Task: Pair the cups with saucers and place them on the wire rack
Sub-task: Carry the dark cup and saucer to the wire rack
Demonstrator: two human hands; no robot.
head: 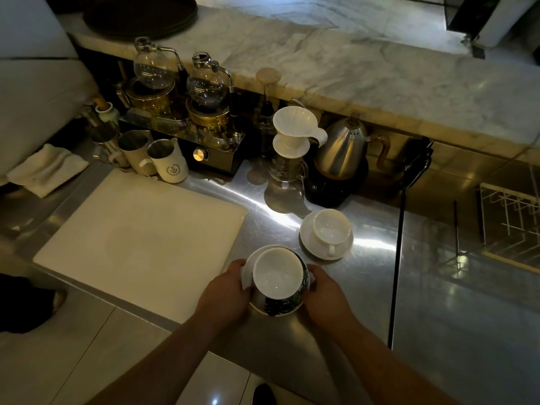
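A white cup with a green leaf pattern (277, 273) sits on a matching patterned saucer (280, 308) above the steel counter's front edge. My left hand (225, 290) grips the saucer's left rim and my right hand (323, 290) grips its right rim. Just behind to the right, a plain white cup (331, 229) rests on a white saucer (309, 247), handle toward me. The wire rack (511, 217) lies at the far right on the lower steel surface.
A white cutting board (140, 238) covers the counter's left part. Behind stand milk pitchers (168, 160), two siphon brewers (204, 92), a white dripper on a glass server (292, 135) and a steel kettle (344, 147). A marble ledge (380, 77) overhangs the back.
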